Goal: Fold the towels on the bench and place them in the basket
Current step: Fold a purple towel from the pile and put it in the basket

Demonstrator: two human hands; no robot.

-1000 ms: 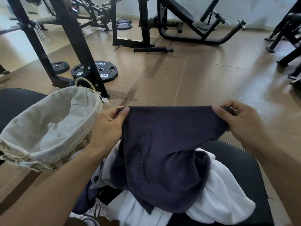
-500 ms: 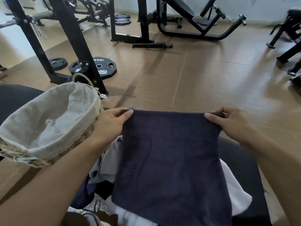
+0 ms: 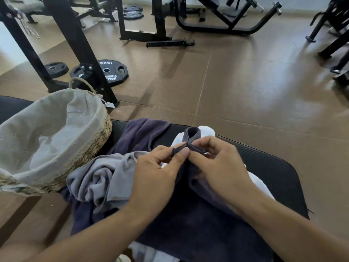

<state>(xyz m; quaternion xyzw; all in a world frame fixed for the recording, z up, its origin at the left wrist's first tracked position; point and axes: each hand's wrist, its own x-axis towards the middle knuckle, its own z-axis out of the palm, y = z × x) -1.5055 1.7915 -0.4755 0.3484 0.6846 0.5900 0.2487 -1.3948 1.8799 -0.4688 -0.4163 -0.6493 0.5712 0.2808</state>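
Note:
A dark navy towel (image 3: 188, 220) hangs doubled over in front of me, its top corners brought together. My left hand (image 3: 158, 171) pinches one corner and my right hand (image 3: 217, 163) pinches the other, the two hands touching above the black bench (image 3: 268, 167). Under it lie a grey towel (image 3: 100, 178), a second dark towel (image 3: 139, 133) and a white towel (image 3: 205, 131). The woven basket (image 3: 98, 137) with a pale cloth liner stands on the bench at the left, with no towels visible inside.
Brown floor stretches beyond the bench. Black weight plates (image 3: 111, 72) lie by a rack post (image 3: 79, 53) behind the basket. Gym machine frames (image 3: 226, 29) stand at the back and at the far right.
My hands came together from wide apart, folding the navy towel in half by joining its top corners, and dropped lower toward the bench. The view tilted downward.

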